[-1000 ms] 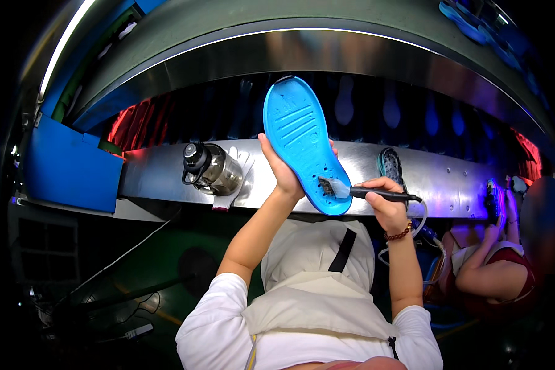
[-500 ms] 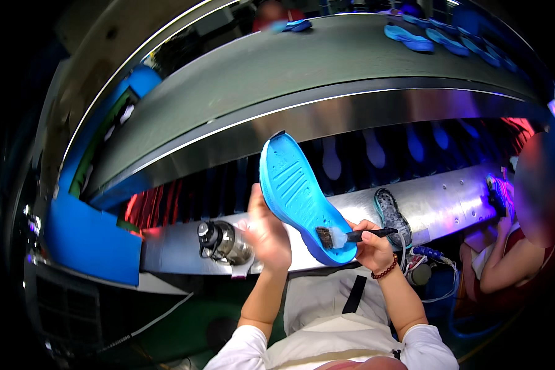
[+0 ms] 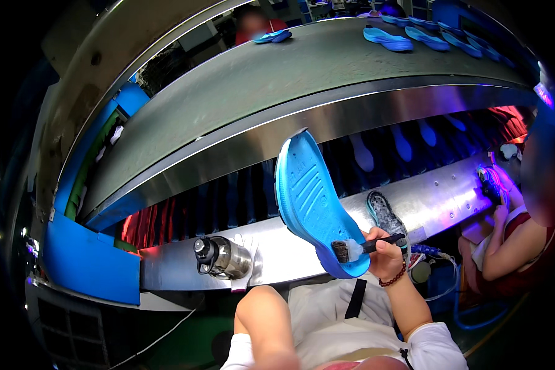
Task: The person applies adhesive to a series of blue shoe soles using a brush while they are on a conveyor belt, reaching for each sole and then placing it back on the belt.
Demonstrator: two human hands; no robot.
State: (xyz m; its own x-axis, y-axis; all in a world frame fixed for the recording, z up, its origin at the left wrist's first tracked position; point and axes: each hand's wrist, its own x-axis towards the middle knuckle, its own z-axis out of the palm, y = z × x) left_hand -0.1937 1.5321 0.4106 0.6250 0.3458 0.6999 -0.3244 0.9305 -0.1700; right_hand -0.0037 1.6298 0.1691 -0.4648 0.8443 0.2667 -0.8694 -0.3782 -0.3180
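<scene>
My right hand [image 3: 383, 254] is closed on a brush [image 3: 382, 243] and on the near end of a blue shoe sole [image 3: 319, 197]. The brush has a black handle, and its dark bristles lie on the sole's inner face. Tilted upward over the metal ledge, the sole shows its ridged inside, with a small dark piece at its far tip. My left arm [image 3: 262, 311] is folded back toward my body at the lower edge, away from the sole. The left hand is blurred and mostly cut off there, so its fingers do not show.
A dark bottle [image 3: 227, 259] stands at the left of the metal ledge [image 3: 290, 253], a grey perforated clog [image 3: 385, 213] at the right. Beyond, blue soles [image 3: 388, 38] lie on a green belt [image 3: 240, 80]; more soles sit beneath it. A co-worker's arm [image 3: 502, 250] is at right.
My left hand has left the side of the sole and drawn back toward my body. The right hand, brush and sole have shifted slightly right in view, the brush still on the sole.
</scene>
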